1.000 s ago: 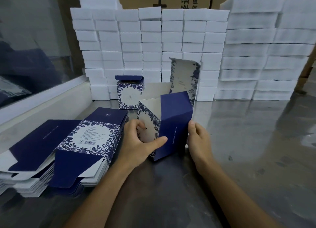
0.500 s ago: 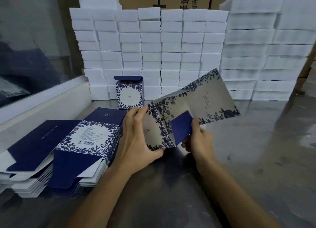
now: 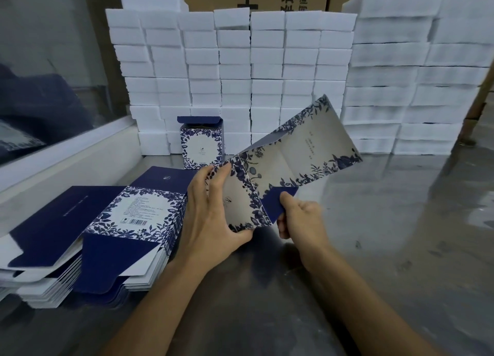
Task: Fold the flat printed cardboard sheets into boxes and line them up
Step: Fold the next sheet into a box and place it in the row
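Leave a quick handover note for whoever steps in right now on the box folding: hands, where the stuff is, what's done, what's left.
Left hand grips the near end of the half-opened box sheet, thumb under its lower corner, fingers on the top edge.
Right hand pinches the dark blue flap at the sheet's lower edge.
The sheet is held above the metal table, long printed panel pointing up and right, not yet squared.
Done: one folded box stands at the back by the white foam blocks, top flap raised.
Left: finish this box, place it beside the first, then work through the stack of flat sheets on the left.
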The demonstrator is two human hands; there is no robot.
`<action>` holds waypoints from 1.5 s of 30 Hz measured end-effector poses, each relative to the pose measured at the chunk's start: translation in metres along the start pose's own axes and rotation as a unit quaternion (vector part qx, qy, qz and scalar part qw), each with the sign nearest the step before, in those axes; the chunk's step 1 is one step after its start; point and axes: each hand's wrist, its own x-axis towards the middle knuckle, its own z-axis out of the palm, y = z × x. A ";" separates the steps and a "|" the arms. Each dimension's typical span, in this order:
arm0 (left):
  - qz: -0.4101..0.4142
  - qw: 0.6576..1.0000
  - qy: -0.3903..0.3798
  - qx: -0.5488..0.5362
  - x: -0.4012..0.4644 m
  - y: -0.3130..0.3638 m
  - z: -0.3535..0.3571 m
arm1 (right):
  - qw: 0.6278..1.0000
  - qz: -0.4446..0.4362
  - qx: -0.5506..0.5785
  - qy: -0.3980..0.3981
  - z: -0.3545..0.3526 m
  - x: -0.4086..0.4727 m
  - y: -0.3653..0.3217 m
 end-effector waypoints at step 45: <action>-0.357 0.821 0.080 -0.438 0.015 -0.001 -0.001 | 0.939 -0.331 -0.073 0.057 -0.008 -0.012 -0.018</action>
